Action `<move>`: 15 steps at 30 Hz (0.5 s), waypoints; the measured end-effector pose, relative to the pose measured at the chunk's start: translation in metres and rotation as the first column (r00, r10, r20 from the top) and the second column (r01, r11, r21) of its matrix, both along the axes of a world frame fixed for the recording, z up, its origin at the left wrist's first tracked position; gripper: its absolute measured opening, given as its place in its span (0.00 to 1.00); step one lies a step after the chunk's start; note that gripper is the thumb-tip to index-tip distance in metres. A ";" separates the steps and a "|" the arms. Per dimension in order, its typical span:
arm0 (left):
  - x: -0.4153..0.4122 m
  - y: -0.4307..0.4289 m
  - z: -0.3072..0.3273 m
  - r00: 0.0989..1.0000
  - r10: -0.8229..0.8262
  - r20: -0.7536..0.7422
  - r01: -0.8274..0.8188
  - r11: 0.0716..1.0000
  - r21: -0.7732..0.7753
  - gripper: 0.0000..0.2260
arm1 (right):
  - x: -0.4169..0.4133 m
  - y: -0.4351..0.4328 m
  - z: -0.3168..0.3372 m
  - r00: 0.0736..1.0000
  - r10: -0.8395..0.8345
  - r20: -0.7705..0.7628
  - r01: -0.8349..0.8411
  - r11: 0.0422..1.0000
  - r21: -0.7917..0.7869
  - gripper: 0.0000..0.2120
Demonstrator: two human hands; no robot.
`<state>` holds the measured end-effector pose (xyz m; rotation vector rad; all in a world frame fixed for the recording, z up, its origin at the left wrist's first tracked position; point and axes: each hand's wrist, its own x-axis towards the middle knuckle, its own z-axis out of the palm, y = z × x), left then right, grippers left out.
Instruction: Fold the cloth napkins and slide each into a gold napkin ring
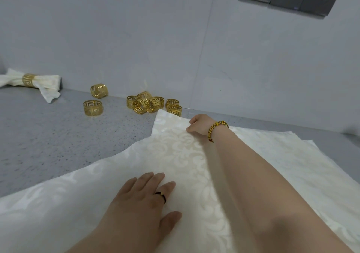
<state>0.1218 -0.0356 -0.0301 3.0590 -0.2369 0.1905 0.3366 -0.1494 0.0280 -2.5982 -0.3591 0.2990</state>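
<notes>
Big cream napkin (175,155) lies spread across the near half of the grey worktop (48,136), with one layer folded up the middle. The left hand (142,200) lies flat on the near part of the cloth, its grip released and fingers straight, pressing down. The right hand (198,125), a beaded bracelet (215,129) at the wrist, reaches to the far edge, and its grip is pinching the napkin's folded edge there. Just beyond that far corner sits a heap of gold rings (148,104) against the wall. Two loose rings (93,107) stand further left. At the far left lies a finished napkin (48,82), already through its gold band (29,79).
</notes>
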 end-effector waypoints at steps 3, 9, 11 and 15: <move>0.000 -0.001 -0.003 1.000 -0.022 0.020 0.021 1.000 0.010 0.34 | 0.003 0.004 0.000 1.000 -0.006 -0.009 0.005 0.999 -0.051 0.08; -0.007 -0.001 0.013 0.991 0.012 -0.132 -0.020 0.998 -0.052 0.42 | 0.003 0.004 -0.004 1.000 -0.010 0.019 0.011 0.999 -0.030 0.19; -0.010 -0.005 0.012 0.989 0.009 -0.148 -0.022 0.996 -0.083 0.59 | -0.004 0.003 -0.003 0.999 -0.028 0.041 0.027 0.999 0.032 0.20; -0.022 -0.008 0.010 0.960 0.002 -0.281 -0.030 0.995 -0.097 0.62 | -0.013 0.002 -0.008 0.983 -0.129 0.129 0.111 0.984 0.136 0.20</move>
